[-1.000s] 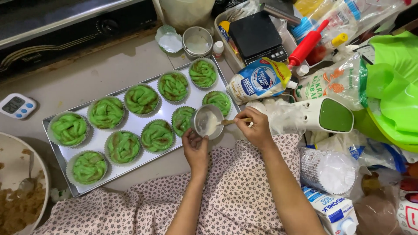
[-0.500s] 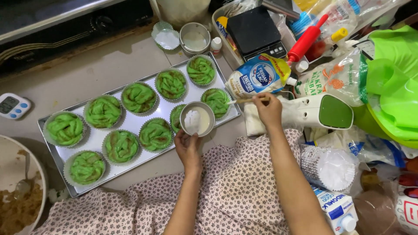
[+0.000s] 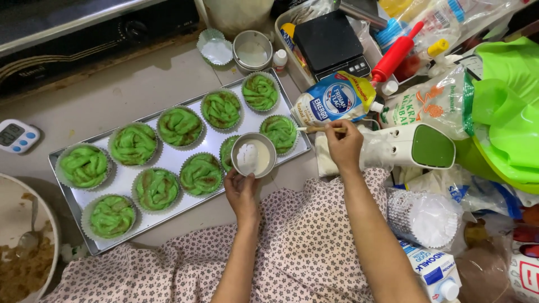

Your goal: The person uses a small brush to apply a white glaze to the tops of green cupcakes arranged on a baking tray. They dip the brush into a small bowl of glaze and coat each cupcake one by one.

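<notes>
My left hand [image 3: 242, 191] holds a small round metal cup [image 3: 254, 155] with white liquid in it, just above the near edge of a metal baking tray [image 3: 168, 161]. On the tray sit several green swirled dough buns in paper cups; one bun [image 3: 280, 132] lies at the tray's right end. My right hand [image 3: 343, 145] grips a thin wooden-handled brush [image 3: 321, 129] whose tip points at that bun.
A blue squeeze pouch [image 3: 334, 101] and a white appliance with a green panel [image 3: 418, 147] lie right of the tray. A digital scale [image 3: 328, 42], a red-topped bottle [image 3: 395, 54], green bags [image 3: 505, 112] and stacked paper cups [image 3: 424, 216] crowd the right. A timer [image 3: 17, 136] and a filling bowl [image 3: 22, 247] are left.
My right hand has lifted the brush out of the cup and moved it right and up to the end bun. The left hand and cup stay at the tray's near edge.
</notes>
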